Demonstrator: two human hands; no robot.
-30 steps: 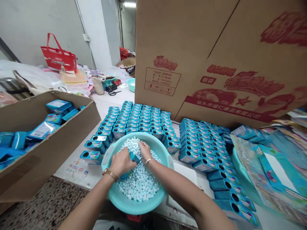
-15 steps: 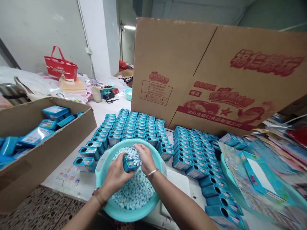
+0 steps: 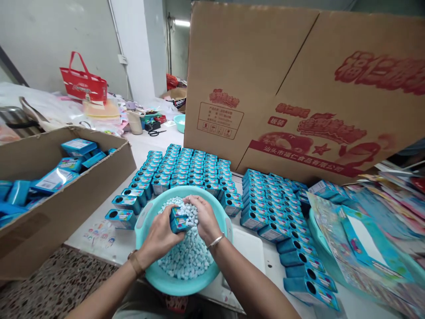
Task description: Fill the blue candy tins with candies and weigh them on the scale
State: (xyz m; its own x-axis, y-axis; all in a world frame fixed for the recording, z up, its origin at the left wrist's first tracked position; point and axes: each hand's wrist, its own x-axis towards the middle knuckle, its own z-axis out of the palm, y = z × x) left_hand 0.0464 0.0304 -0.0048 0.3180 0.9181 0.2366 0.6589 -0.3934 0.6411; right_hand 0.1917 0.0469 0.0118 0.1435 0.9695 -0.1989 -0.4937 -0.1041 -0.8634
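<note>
My left hand [image 3: 160, 237] is closed round a small blue tin [image 3: 179, 223] with a printed label, held tilted over a turquoise basin [image 3: 181, 289]. Small pale blue and white candies [image 3: 187, 261] fill much of that basin. My right hand [image 3: 206, 221] curls beside the tin, its fingers cupped against a heap of candies at the tin's end. The tin's opening is hidden by these candies and my fingers. Rows of upright blue tins [image 3: 195, 173] stand just behind the basin, many showing a round dark hole on top.
More tins [image 3: 265, 212] stand in rows on the right. A cardboard box [image 3: 99, 170] holding jumbled tins is at left. One large carton [image 3: 259, 57] rises behind the rows. Printed sheets [image 3: 345, 248] cover another basin at right. Scissors [image 3: 156, 132] and a red bag [image 3: 83, 84] lie farther back.
The camera view has shifted slightly, so the surroundings sit a little differently. Both hands stay together over the basin, with the tin in the left and candies at the right fingers.
</note>
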